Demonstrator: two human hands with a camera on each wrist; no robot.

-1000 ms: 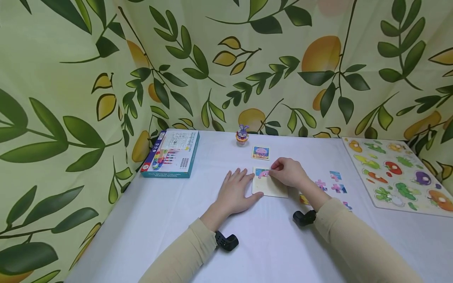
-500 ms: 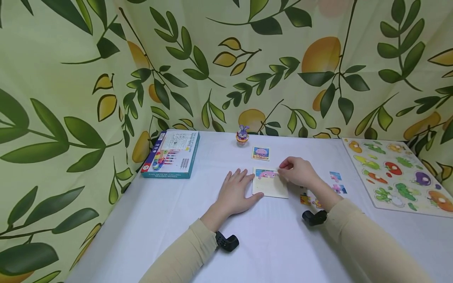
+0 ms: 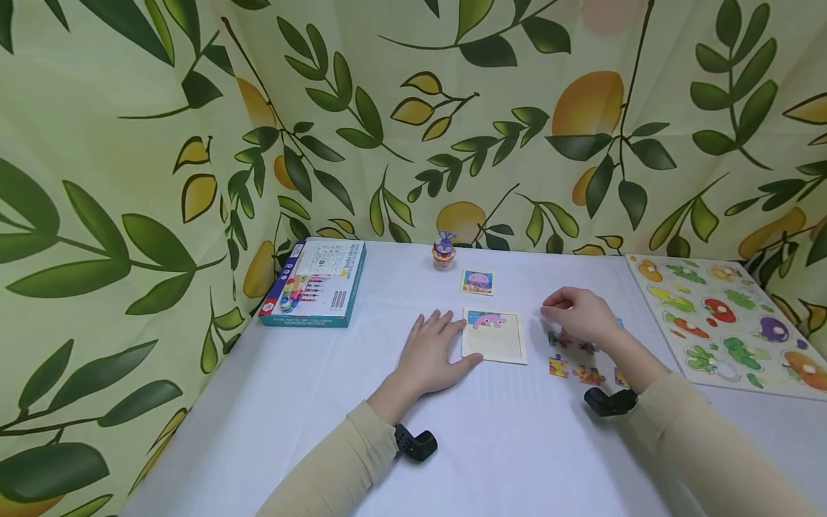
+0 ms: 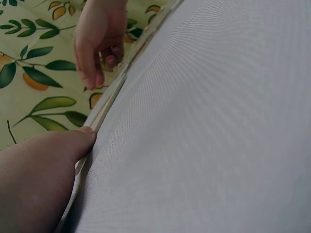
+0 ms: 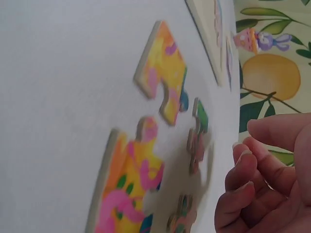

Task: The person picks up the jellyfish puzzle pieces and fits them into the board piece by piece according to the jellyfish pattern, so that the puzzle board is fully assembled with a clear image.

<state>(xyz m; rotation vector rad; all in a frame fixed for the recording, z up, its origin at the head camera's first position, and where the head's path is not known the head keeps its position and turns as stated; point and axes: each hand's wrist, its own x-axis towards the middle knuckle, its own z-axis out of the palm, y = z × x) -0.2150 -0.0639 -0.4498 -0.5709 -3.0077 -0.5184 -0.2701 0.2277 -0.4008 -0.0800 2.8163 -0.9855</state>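
A cream puzzle tray (image 3: 507, 347) lies mid-table, with joined pink-and-blue puzzle pieces (image 3: 486, 320) along its upper left. My left hand (image 3: 428, 353) rests spread on the cloth, fingertips and thumb at the tray's left side; its thumb (image 4: 80, 143) touches the tray edge in the left wrist view. To the right of the tray, my right hand (image 3: 581, 316) hovers with loosely bent fingers and nothing in them. Below it lie several loose jigsaw pieces (image 3: 558, 367), partly hidden by the hand. The right wrist view shows a yellow-orange piece (image 5: 163, 63) close up.
A small picture card (image 3: 477, 281) lies behind the tray, and a purple rabbit figurine (image 3: 443, 248) stands farther back. At left is a boxed game (image 3: 316, 283). A vegetable puzzle board (image 3: 726, 323) lies at right, and a leaf-patterned curtain (image 3: 413, 129) surrounds the table.
My right hand has left the tray and moved right, over the loose pieces. The joined pink-and-blue strip in the tray now reaches farther right. The left hand stays put.
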